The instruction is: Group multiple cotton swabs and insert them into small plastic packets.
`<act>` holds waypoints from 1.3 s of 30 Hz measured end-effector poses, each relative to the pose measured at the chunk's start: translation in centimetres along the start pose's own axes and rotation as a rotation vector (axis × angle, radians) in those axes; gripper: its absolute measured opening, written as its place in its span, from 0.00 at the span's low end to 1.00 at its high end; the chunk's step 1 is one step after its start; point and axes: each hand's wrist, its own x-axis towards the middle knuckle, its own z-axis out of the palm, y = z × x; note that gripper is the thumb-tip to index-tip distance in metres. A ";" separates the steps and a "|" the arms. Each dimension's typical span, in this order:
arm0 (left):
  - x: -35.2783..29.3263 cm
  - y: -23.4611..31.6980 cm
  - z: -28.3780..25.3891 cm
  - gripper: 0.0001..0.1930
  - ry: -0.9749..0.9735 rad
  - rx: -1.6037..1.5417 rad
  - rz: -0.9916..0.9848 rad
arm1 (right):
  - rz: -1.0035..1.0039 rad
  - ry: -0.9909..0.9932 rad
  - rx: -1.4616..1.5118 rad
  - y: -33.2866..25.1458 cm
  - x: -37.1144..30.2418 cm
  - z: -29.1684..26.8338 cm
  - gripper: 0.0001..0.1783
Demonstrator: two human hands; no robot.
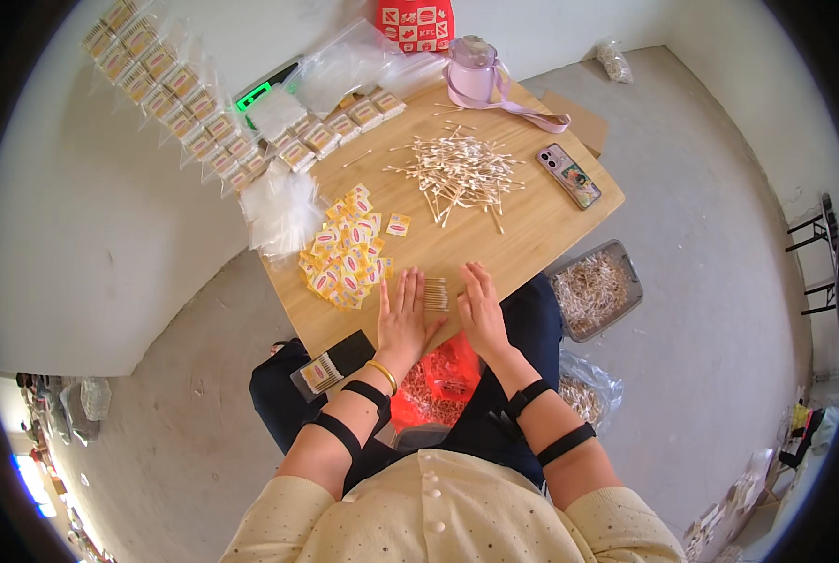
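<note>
A small row of cotton swabs point(435, 295) lies side by side near the table's front edge, between my two hands. My left hand point(403, 319) rests flat along the left side of the row, fingers stretched out and thumb toward the row's lower end. To the right of the swabs is my right hand point(481, 314), its fingers extended and slightly bent, with nothing visible in them. Yellow-and-white printed cards point(346, 263) are heaped just beyond my left hand. Farther out, a loose pile of cotton swabs point(461, 174) spreads over the table.
Packed swab bundles point(321, 139) line the far left, near clear bags point(283, 211) and a digital scale point(267, 84). A lilac bottle point(473, 70) and phone point(569, 175) sit farther right. A swab-filled bin point(596, 293) stands beside the table; a red bag point(449, 375) is below its edge.
</note>
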 end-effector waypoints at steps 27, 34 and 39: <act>-0.7 -0.2 0.3 0.48 0.090 -0.029 0.019 | -0.094 -0.216 -0.398 -0.5 -1.1 -3.6 0.31; -0.7 0.1 0.3 0.48 0.074 -0.060 0.009 | -0.044 -0.126 -0.374 0.4 -1.6 -3.9 0.30; -0.8 0.3 -0.1 0.48 0.076 -0.074 -0.013 | -0.335 -0.381 -0.406 -0.2 -1.6 -3.6 0.26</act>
